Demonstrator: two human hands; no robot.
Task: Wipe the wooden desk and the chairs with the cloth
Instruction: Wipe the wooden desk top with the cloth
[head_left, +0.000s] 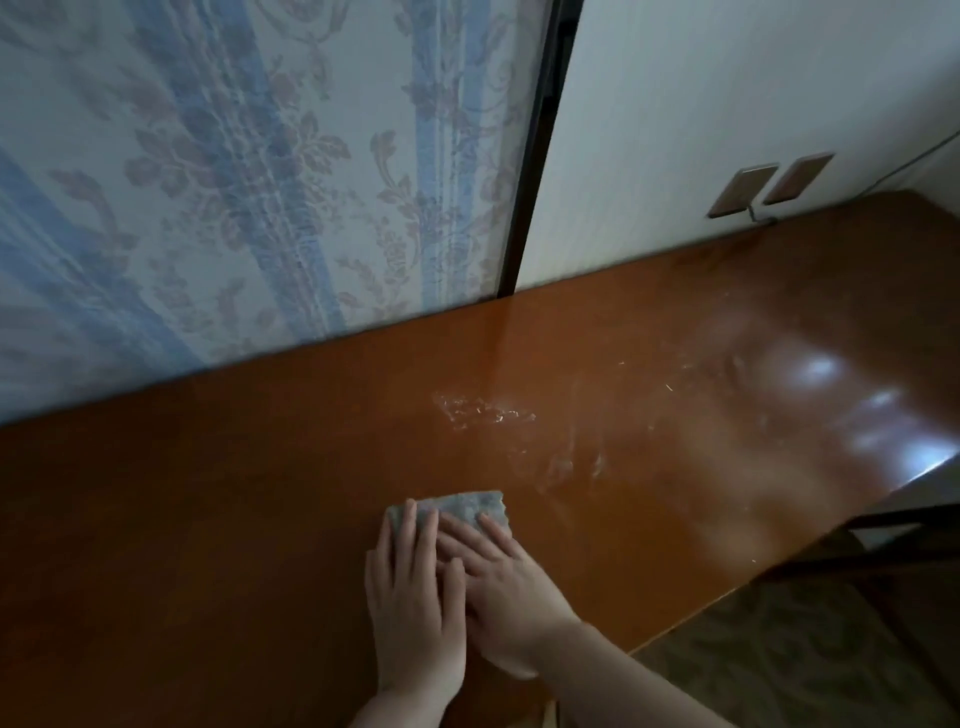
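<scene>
Pressing flat, straight-fingered: left hand (413, 592), right hand (506, 597) | fuzzy grey cloth (467, 506) | glossy wooden desk (208, 519)

Desk (260, 493): glossy reddish-brown wood, pale smears. Cloth (467, 506): grey-blue, mottled. Curtain (234, 182): white with blue stripes, faded pink floral print. Wall (727, 104): plain white. Wall plates (769, 182): brown.

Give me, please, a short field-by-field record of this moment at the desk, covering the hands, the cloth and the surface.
left hand: flat, fingers straight, pressing on the cloth
right hand: flat, fingers on the cloth, partly over the left hand
cloth: grey, folded, lying on the desk
desk: glossy brown wood, set against the wall
smears: pale streaks beyond the cloth, towards the right
wall plates: two, above the far right corner
</scene>
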